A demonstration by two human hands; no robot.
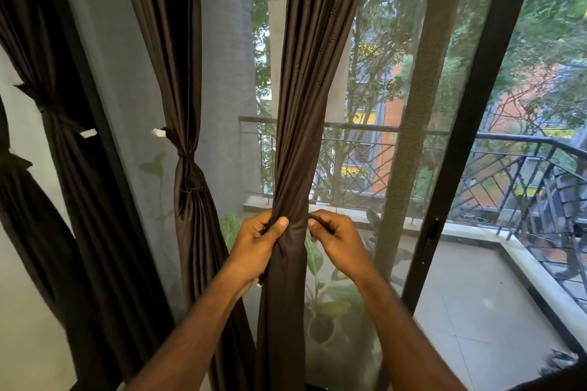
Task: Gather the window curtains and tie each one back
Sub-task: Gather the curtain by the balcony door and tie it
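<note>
Two hands bunched the soft, limp curtain [298, 124] before the window: left hand [259, 244] wrapped round it, right hand [333, 236] pinching a tie-strip; best gripped mid-height.

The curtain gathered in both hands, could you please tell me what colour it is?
Plain dark brown with a slight sheen, no pattern: the curtain, seen in the head view.

Curtain [305, 105]: dark brown cloth w/ slight satin sheen, smooth, fine pleats. Tied curtain [187, 124]: same cloth, glossier on folds. Door frame [470, 124]: black, matt, prob. metal. Insect screen [409, 124]: fine grey mesh. Balcony railing [524, 168]: dark metal. Balcony floor [470, 311]: pale smooth tiles.
</note>
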